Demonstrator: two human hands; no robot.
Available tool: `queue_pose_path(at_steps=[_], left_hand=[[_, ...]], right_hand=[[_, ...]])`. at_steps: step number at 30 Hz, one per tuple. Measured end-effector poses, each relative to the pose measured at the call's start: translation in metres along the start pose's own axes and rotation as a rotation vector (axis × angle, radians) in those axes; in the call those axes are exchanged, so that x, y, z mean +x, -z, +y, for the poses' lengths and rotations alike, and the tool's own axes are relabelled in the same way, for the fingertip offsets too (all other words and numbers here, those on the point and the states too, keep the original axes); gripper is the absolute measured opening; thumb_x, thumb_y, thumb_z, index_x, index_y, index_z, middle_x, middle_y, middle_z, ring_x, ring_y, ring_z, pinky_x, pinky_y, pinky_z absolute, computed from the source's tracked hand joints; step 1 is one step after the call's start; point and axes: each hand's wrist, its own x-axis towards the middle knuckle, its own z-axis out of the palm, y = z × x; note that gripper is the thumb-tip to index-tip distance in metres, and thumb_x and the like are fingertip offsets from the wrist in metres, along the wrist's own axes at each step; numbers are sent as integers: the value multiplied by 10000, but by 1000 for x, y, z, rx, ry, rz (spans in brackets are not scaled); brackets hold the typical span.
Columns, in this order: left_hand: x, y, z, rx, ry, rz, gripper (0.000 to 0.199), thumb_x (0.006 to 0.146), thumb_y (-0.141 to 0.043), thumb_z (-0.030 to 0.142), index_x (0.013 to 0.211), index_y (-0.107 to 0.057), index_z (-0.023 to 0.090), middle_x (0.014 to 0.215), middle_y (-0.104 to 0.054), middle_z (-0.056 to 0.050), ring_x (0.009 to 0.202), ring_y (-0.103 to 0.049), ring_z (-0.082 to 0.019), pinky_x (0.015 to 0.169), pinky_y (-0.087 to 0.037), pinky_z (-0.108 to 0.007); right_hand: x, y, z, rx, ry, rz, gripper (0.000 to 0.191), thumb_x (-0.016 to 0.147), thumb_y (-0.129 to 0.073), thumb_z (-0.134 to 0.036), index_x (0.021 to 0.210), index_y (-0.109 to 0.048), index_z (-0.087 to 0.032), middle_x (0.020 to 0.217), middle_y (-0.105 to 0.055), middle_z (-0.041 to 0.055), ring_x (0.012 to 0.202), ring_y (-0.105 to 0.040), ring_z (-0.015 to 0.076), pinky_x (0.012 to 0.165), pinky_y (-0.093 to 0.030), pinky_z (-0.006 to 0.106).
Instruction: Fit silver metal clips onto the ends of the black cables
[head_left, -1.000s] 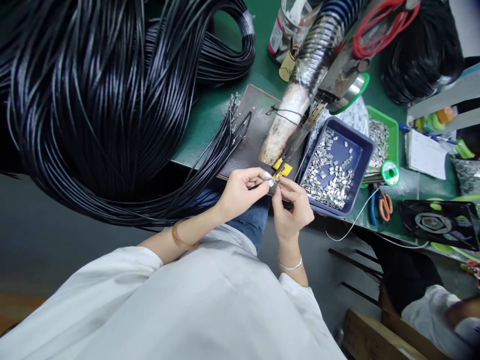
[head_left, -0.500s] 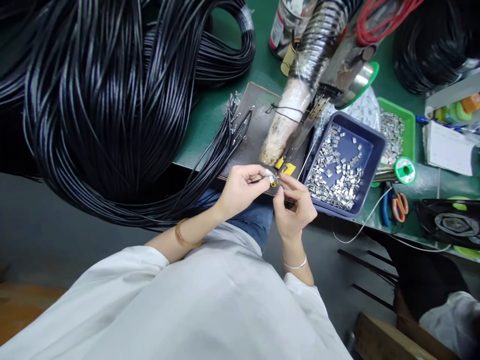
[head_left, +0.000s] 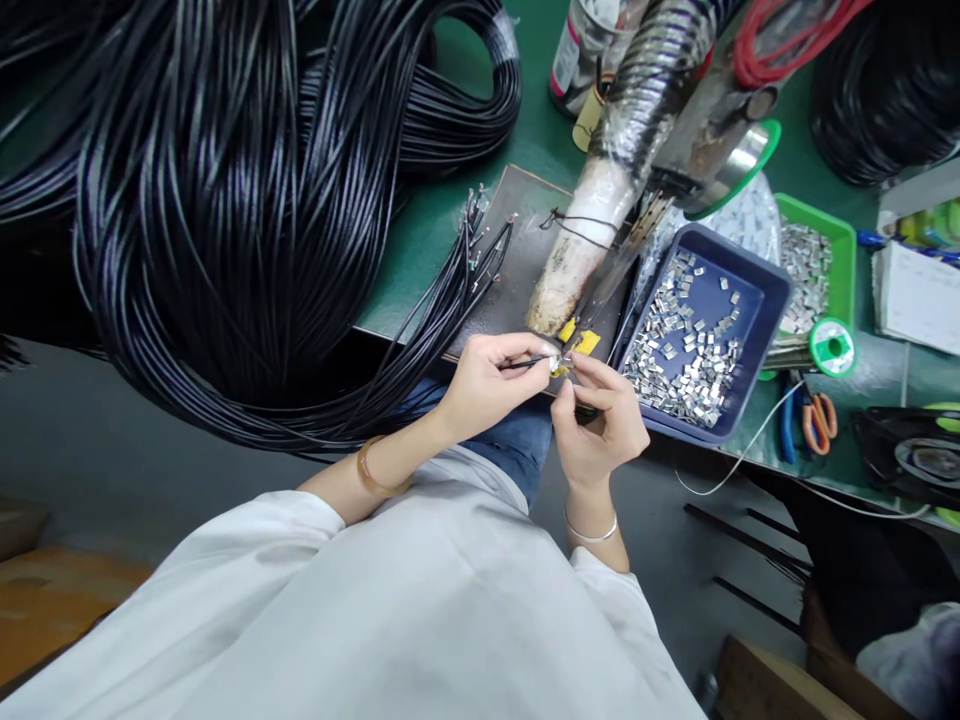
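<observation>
My left hand (head_left: 491, 385) pinches a thin black cable (head_left: 527, 362) near its end, above the bench's front edge. White material covers the tip of a finger there. Close on the right, my right hand (head_left: 602, 425) has its thumb and fingers closed at the cable's end; whatever is between them is too small to make out. Just beyond the fingertips are yellow pieces (head_left: 585, 342) under a metal fixture. A bunch of cables with stripped ends (head_left: 480, 250) lies left of the hands, on a dark board (head_left: 517, 205).
Large black cable coils (head_left: 225, 230) fill the left. A wrapped duct (head_left: 574, 250) slants above the hands. On the right stand a blue bin (head_left: 761, 350) of small metal connectors (head_left: 682, 380), a green tray (head_left: 844, 230), a solder spool (head_left: 832, 347) and orange-and-blue-handled pliers (head_left: 817, 422).
The whole view has shifted slightly, so the bench things appear farther right. Both hands stay close together at the cable's end, with only small finger movement.
</observation>
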Motion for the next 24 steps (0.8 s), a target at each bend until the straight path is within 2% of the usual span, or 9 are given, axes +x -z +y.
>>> queue_pose_path(at_steps=[7, 11, 13, 15, 18, 20, 22, 23, 24], left_hand=[[-3, 2, -3, 51, 42, -32, 121, 782, -634, 213, 769, -716, 125, 622, -585, 9, 566, -496, -78, 538, -386, -187], [-5, 1, -3, 91, 11, -57, 132, 817, -613, 218, 776, -693, 121, 594, -501, 38, 526, -383, -59, 505, -294, -193], [-8, 3, -2, 159, -7, -99, 143, 839, -605, 220, 772, -681, 120, 559, -418, 62, 515, -319, -57, 498, -249, -201], [-13, 6, 0, 281, -25, -220, 154, 865, -593, 222, 793, -683, 120, 527, -368, 77, 506, -296, -63, 505, -240, -207], [-24, 15, 2, 544, -67, -548, 166, 900, -566, 198, 892, -720, 139, 534, -522, 49, 497, -423, -85, 538, -296, -216], [-33, 21, 2, 711, -74, -717, 185, 906, -566, 186, 932, -749, 173, 632, -677, -6, 555, -575, -122, 576, -359, -223], [-39, 27, 4, 762, -68, -727, 181, 899, -596, 205, 958, -766, 195, 794, -771, -56, 680, -688, -163, 636, -440, -232], [-41, 31, 6, 728, -70, -667, 180, 895, -613, 223, 980, -768, 193, 862, -788, -69, 724, -712, -172, 664, -478, -238], [-42, 35, 9, 663, -87, -567, 187, 889, -631, 244, 1003, -767, 184, 903, -794, -76, 739, -720, -170, 678, -507, -241]], right_hand=[[-4, 0, 2, 33, 5, -15, 202, 821, -655, -64, 922, -592, -227, 1088, -749, 49, 971, -743, 155, 823, -658, 304], [-2, 2, 2, 44, -37, -42, 141, 847, -649, -104, 907, -601, -221, 1057, -754, 45, 957, -746, 156, 814, -645, 309], [0, 6, 3, 45, -96, -20, 88, 874, -637, -156, 917, -596, -220, 980, -757, 25, 889, -755, 154, 745, -642, 292], [4, 13, 3, 31, -137, 81, 23, 904, -607, -207, 912, -588, -217, 817, -725, -14, 694, -733, 134, 586, -608, 258], [14, 28, 1, 0, 8, 371, 141, 915, -582, -275, 788, -529, -242, 542, -471, -91, 365, -461, 75, 362, -415, 243], [22, 39, -2, -20, 110, 590, 180, 907, -584, -332, 773, -483, -268, 533, -313, -96, 323, -264, 53, 319, -273, 247], [28, 50, -2, -133, 62, 674, 185, 893, -601, -380, 787, -488, -279, 581, -316, -79, 352, -265, 61, 334, -248, 265], [29, 57, 0, -224, -12, 627, 189, 883, -617, -393, 785, -508, -274, 602, -367, -65, 384, -338, 78, 360, -295, 281], [30, 63, 4, -323, -104, 516, 193, 869, -639, -396, 777, -536, -263, 633, -445, -45, 441, -432, 103, 409, -366, 301]])
